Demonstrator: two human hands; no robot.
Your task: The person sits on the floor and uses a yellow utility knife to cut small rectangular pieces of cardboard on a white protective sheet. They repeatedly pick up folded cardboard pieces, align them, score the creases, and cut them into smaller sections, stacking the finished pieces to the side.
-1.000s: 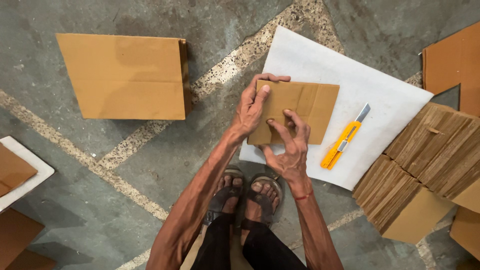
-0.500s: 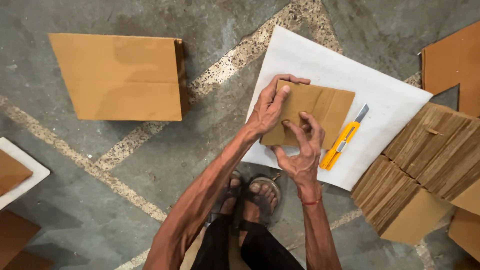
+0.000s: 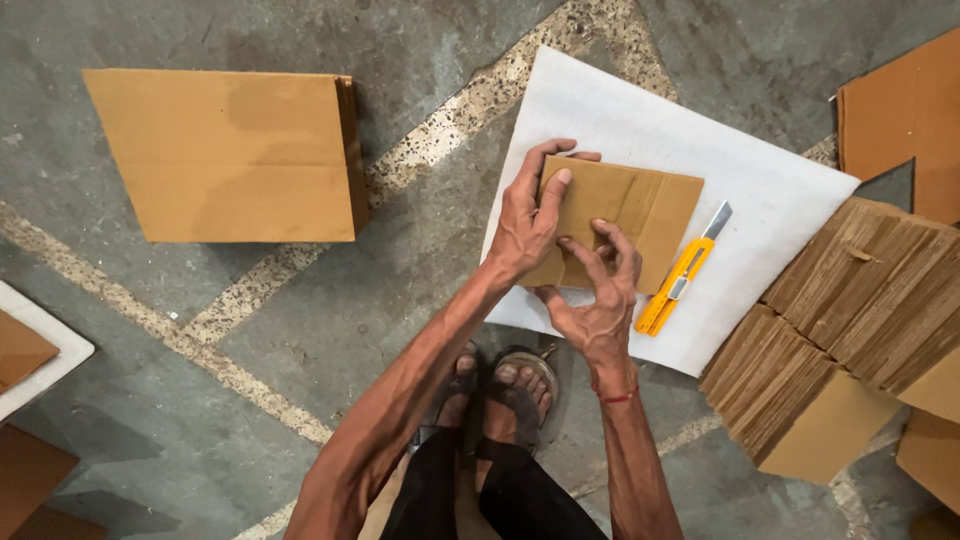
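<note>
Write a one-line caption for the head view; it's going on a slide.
Both hands, left and right, grip a flat cardboard piece over a white sheet, beside a yellow utility knife.

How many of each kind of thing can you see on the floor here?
Small cardboard piece under the left hand and right hand: 1
Yellow utility knife: 1
White sheet: 1
Stacks of flat cardboard: 3
Total: 6
</note>
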